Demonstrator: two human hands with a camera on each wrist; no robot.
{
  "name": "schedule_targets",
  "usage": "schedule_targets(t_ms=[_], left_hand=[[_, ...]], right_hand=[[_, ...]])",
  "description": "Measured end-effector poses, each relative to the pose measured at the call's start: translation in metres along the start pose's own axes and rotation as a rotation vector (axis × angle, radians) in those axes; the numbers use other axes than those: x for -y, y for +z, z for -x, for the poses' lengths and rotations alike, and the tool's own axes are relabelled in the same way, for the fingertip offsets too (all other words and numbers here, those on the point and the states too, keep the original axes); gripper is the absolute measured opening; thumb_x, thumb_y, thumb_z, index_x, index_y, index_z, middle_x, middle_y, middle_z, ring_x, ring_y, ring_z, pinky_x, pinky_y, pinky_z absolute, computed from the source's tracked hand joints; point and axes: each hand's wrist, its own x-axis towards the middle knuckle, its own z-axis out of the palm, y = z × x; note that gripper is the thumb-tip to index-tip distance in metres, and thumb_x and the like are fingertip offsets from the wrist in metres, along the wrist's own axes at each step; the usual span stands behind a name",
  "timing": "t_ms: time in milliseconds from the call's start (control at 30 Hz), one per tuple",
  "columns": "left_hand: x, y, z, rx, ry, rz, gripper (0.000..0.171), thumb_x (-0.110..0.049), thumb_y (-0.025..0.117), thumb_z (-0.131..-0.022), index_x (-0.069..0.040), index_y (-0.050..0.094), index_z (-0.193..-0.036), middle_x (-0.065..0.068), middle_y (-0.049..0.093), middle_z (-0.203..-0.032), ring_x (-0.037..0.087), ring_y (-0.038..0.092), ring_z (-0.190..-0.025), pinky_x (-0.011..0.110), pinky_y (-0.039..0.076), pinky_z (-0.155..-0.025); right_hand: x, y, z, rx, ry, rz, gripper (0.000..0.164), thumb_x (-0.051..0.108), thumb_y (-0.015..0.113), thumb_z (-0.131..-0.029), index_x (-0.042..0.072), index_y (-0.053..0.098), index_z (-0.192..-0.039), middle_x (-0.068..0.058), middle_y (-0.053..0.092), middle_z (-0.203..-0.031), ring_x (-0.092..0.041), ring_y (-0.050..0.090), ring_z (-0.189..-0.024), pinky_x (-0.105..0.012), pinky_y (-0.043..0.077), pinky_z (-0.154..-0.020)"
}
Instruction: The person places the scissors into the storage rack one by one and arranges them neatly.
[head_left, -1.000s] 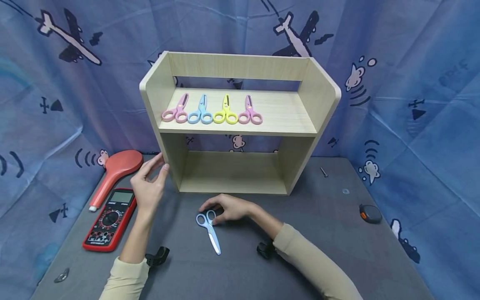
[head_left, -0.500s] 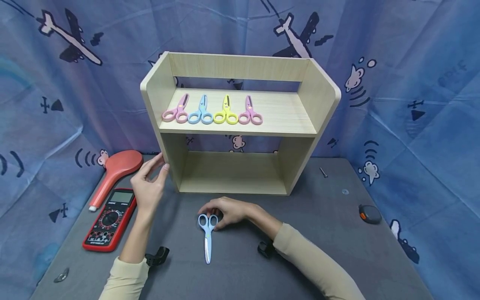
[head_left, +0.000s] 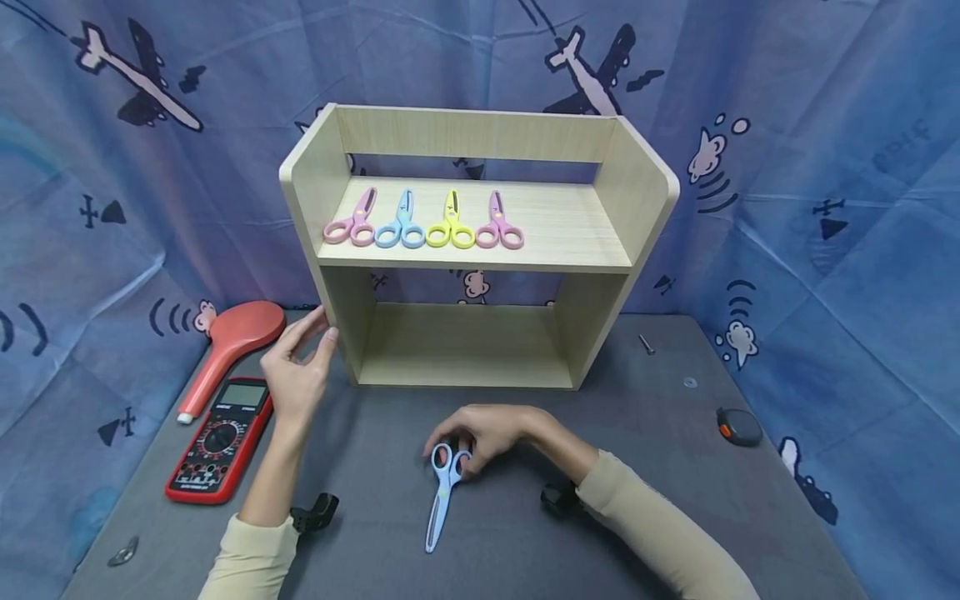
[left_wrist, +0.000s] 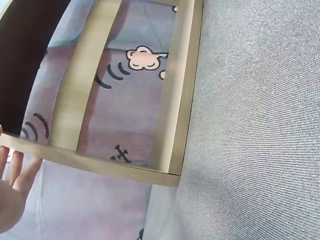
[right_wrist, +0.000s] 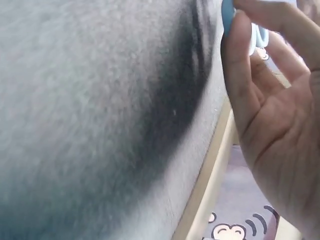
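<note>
My right hand (head_left: 487, 433) pinches light blue scissors (head_left: 438, 512) by their handle loops, just in front of the shelf. Their blades point toward the near edge of the table. In the right wrist view, thumb and fingers hold the blue handle (right_wrist: 228, 17), while the blades lie outside that view. My left hand (head_left: 296, 379) rests its fingertips on the left side panel of the wooden shelf (head_left: 647, 196). On the upper board, pink scissors (head_left: 362, 215), blue scissors (head_left: 405, 218), yellow scissors (head_left: 452, 218) and more pink scissors (head_left: 497, 218) stand in a row, tips upward.
Left of the shelf lie a red paddle-shaped object (head_left: 243, 329) and a red multimeter (head_left: 220, 442). A small metal piece (head_left: 123, 551) is near the front left. To the right are a screw (head_left: 647, 344), a washer (head_left: 690, 382) and a black round object (head_left: 739, 427).
My right hand has moved right and toward me with the blue scissors, whose blades have swung from pointing right to pointing slightly left. My left hand stays at the shelf's side.
</note>
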Motion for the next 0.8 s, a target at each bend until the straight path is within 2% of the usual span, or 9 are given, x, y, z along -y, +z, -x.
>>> schedule_targets(t_ms=[100,233,400,467,533,633,733,800], left_hand=[[0.0,0.001,-0.001,-0.001,0.001,0.001,0.035,-0.002,0.076,-0.099,-0.005,0.077,-0.135,0.021,0.075,-0.128,-0.003,0.073,-0.114,0.011,0.059,-0.093],[-0.001,0.001,0.0,-0.004,-0.002,-0.001,0.035,-0.002,0.076,-0.099,-0.005,0.077,-0.134,0.021,0.075,-0.127,-0.003,0.073,-0.113,0.011,0.059,-0.093],[-0.001,0.0,0.0,-0.004,-0.01,-0.005,0.035,-0.003,0.076,-0.1,-0.006,0.077,-0.135,0.02,0.075,-0.128,-0.003,0.073,-0.113,0.011,0.059,-0.093],[-0.001,0.0,0.0,-0.002,-0.01,-0.008,0.035,-0.003,0.076,-0.1,-0.007,0.077,-0.135,0.02,0.075,-0.128,-0.003,0.073,-0.113,0.011,0.059,-0.093],[-0.001,0.0,0.0,-0.002,-0.009,-0.01,0.035,-0.004,0.077,-0.1,-0.007,0.077,-0.135,0.019,0.075,-0.128,-0.003,0.073,-0.113,0.01,0.059,-0.093],[-0.002,0.0,0.0,-0.001,-0.006,-0.007,0.035,-0.004,0.077,-0.1,-0.007,0.077,-0.135,0.019,0.075,-0.128,-0.003,0.073,-0.114,0.01,0.059,-0.093],[-0.002,0.0,0.0,-0.003,-0.007,-0.001,0.035,-0.003,0.077,-0.099,-0.007,0.077,-0.134,0.019,0.075,-0.128,-0.003,0.073,-0.113,0.011,0.059,-0.093],[-0.001,0.0,0.0,-0.003,-0.008,-0.005,0.035,-0.003,0.077,-0.099,-0.007,0.077,-0.134,0.019,0.075,-0.128,-0.003,0.073,-0.113,0.01,0.059,-0.092]], right_hand=[[0.001,0.0,0.008,0.038,0.012,-0.013,0.059,-0.005,0.081,-0.089,0.012,0.068,-0.145,0.0,0.067,-0.111,-0.002,0.056,-0.075,-0.013,0.049,-0.065],[0.001,0.004,0.014,0.066,0.01,0.021,0.058,-0.003,0.084,-0.088,0.015,0.071,-0.142,0.007,0.066,-0.106,-0.001,0.054,-0.08,-0.013,0.046,-0.068],[0.001,0.008,0.021,0.086,0.004,0.022,0.051,0.001,0.086,-0.09,0.016,0.073,-0.137,0.004,0.068,-0.11,-0.003,0.058,-0.088,-0.013,0.051,-0.074],[0.0,0.01,0.025,0.095,0.022,-0.006,0.048,0.002,0.086,-0.09,0.016,0.074,-0.134,0.004,0.067,-0.11,-0.002,0.058,-0.084,-0.014,0.052,-0.071],[-0.001,0.011,0.029,0.103,0.049,-0.055,0.046,0.001,0.085,-0.09,0.016,0.075,-0.132,0.005,0.066,-0.109,0.0,0.06,-0.078,-0.015,0.055,-0.068],[0.0,0.01,0.037,0.141,0.096,-0.183,0.046,-0.004,0.082,-0.09,0.009,0.073,-0.133,0.005,0.066,-0.108,0.0,0.069,-0.074,-0.019,0.063,-0.067],[0.002,0.007,0.045,0.201,0.128,-0.306,0.051,-0.007,0.079,-0.091,0.002,0.067,-0.139,0.001,0.071,-0.107,-0.003,0.076,-0.079,-0.023,0.067,-0.072],[0.004,0.005,0.05,0.249,0.14,-0.377,0.057,-0.008,0.077,-0.091,-0.001,0.062,-0.145,-0.007,0.076,-0.108,-0.004,0.077,-0.085,-0.022,0.067,-0.077]])
